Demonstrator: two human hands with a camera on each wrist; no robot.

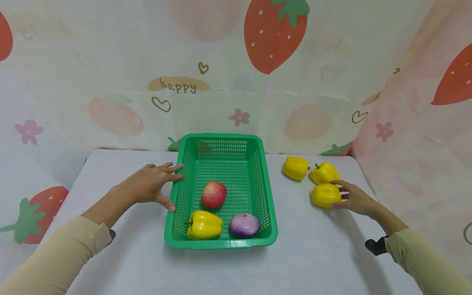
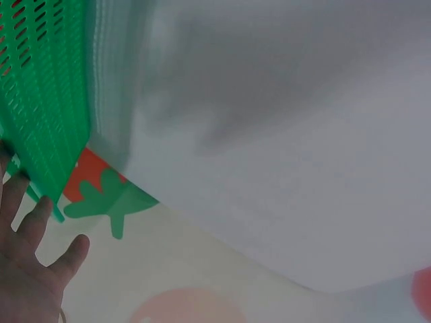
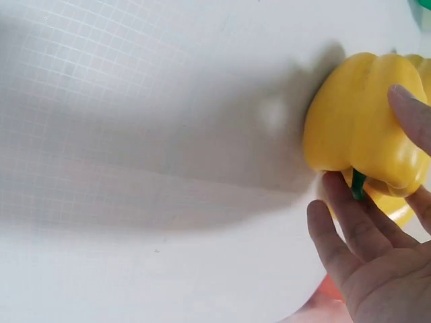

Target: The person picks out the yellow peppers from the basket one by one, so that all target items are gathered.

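My left hand has its fingers spread at the left rim of a green plastic basket. In the left wrist view the hand shows straight fingers beside the basket wall. With thumb and fingers, my right hand grips a yellow bell pepper on the table's right side. The right wrist view has the thumb on that pepper and other fingers near its green stem. Two more yellow bell peppers, one farther left and one just behind, lie close by.
Inside the basket are a red apple, a yellow bell pepper and a purple onion. A white cloth covers the table. Behind it hangs a printed curtain, which also runs along the right side.
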